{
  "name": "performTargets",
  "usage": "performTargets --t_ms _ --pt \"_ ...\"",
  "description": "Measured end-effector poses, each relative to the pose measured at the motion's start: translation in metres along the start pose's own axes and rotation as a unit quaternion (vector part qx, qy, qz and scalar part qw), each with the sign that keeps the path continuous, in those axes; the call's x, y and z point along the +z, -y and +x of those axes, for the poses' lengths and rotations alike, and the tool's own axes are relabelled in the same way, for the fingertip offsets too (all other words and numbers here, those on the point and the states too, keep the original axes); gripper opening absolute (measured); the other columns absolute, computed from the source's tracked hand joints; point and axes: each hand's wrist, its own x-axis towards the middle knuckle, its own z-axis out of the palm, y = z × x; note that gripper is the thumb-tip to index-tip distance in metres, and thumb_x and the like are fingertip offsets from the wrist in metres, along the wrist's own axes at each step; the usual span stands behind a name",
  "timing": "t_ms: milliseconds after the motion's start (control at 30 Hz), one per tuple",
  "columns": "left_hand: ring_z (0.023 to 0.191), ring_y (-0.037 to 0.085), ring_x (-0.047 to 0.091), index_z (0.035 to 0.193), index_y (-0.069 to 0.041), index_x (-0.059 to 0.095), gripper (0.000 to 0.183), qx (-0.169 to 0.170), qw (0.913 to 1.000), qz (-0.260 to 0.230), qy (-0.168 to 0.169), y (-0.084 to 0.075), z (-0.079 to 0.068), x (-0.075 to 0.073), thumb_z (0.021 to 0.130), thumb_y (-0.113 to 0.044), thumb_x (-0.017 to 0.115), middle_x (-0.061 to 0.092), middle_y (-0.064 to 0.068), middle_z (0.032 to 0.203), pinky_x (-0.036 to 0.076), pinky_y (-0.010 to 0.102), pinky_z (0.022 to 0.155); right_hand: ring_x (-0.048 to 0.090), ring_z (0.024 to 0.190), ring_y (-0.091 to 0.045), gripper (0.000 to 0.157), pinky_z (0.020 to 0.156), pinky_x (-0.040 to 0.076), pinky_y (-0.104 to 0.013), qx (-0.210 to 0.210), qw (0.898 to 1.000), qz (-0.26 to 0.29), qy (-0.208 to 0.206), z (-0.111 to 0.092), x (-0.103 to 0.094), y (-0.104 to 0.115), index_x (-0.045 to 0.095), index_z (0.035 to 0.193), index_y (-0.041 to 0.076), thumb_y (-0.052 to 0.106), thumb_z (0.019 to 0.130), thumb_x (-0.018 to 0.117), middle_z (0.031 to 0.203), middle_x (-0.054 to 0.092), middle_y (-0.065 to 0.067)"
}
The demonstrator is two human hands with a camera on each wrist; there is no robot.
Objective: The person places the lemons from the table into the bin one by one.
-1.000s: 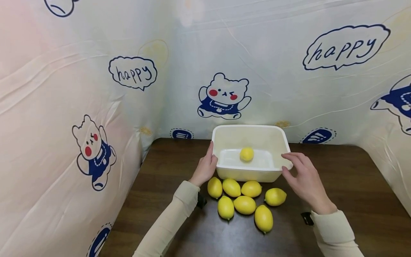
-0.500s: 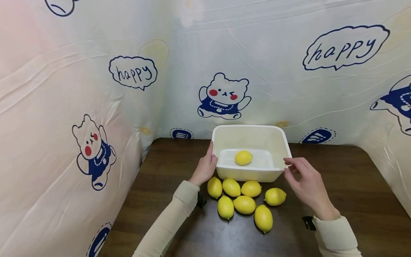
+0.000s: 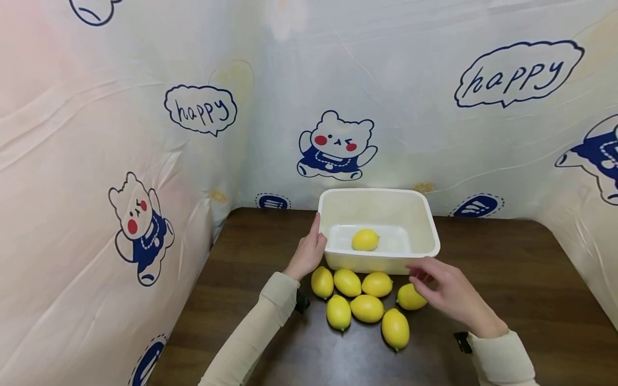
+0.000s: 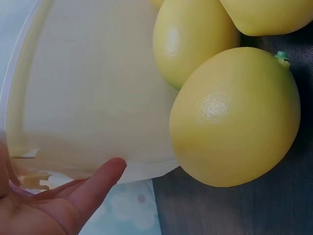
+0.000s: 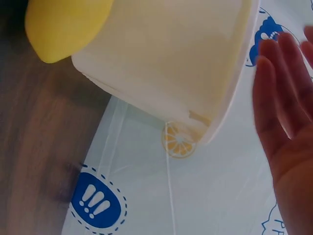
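A white plastic bin [image 3: 376, 262] stands at the back of the table with one lemon [image 3: 365, 239] inside. My left hand [image 3: 307, 252] holds its left side, thumb at the rim and fingers along the outer wall, as the left wrist view shows fingers [image 4: 100, 188] against it. Several lemons [image 3: 367, 309] lie in front of the bin. My right hand [image 3: 451, 292] hovers by the bin's front right corner, fingers loosely bent, holding nothing. It partly covers the rightmost lemon [image 3: 410, 297]. In the right wrist view, that hand's fingers [image 5: 288, 83] are apart from the rim.
The dark wooden table [image 3: 241, 321] reaches back to a pale printed cloth [image 3: 270, 134] that hangs behind and at both sides. The bin's back stands close to that cloth.
The lemon inside the bin has rolled slightly left and toward the front. My right hand has left the bin's right rim and moved down and left over the rightmost lemon. My left hand stays put.
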Motion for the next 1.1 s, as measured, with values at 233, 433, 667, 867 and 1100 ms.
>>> performTargets --t_ms 233,433,667,867,1100 --pt "0.047 0.013 0.029 0.157 -0.014 0.004 0.063 0.008 1.0000 0.000 -0.004 0.000 0.000 0.001 0.100 -0.018 0.033 0.045 0.004 0.066 0.037 0.027 0.053 0.064 0.092 -0.015 0.027 0.079 0.056 -0.035 0.069 0.993 -0.029 0.090 -0.009 0.013 -0.006 0.068 0.108 0.016 0.011 0.081 0.075 0.103 0.067 0.004" --pt "0.048 0.014 0.029 0.157 -0.013 0.005 0.063 0.009 0.9999 0.004 -0.008 0.000 0.001 0.001 0.100 -0.018 0.032 0.044 0.003 0.066 0.038 0.027 0.056 0.059 0.103 -0.019 0.029 0.087 0.051 -0.045 0.071 0.992 -0.055 0.089 -0.016 0.023 -0.017 0.068 0.109 0.014 0.013 0.080 0.075 0.111 0.065 0.000" --pt "0.050 0.014 0.028 0.157 -0.015 0.005 0.063 0.007 0.9999 0.005 -0.008 -0.001 0.000 0.001 0.100 -0.019 0.032 0.048 0.005 0.072 0.042 0.029 0.065 0.056 0.105 -0.022 0.034 0.088 0.049 -0.048 0.077 0.992 -0.052 0.088 -0.025 0.032 -0.028 0.067 0.110 0.015 0.013 0.078 0.077 0.115 0.063 -0.003" --pt "0.052 0.015 0.030 0.157 -0.013 0.005 0.063 0.007 0.9999 0.003 -0.007 -0.001 0.000 0.001 0.100 -0.018 0.032 0.053 0.009 0.081 0.045 0.033 0.077 0.054 0.108 -0.029 0.042 0.089 0.047 -0.054 0.093 0.989 -0.029 0.110 -0.029 0.037 -0.033 0.066 0.115 0.011 0.009 0.074 0.077 0.119 0.060 -0.007" --pt "0.058 0.018 0.037 0.157 -0.013 0.005 0.063 0.004 1.0000 0.001 -0.007 -0.001 0.000 0.001 0.100 -0.019 0.032 0.054 0.011 0.084 0.044 0.034 0.083 0.053 0.110 -0.030 0.047 0.090 0.045 -0.059 0.106 0.984 -0.027 0.138 -0.032 0.042 -0.034 0.066 0.118 0.012 0.007 0.073 0.079 0.123 0.059 -0.009"
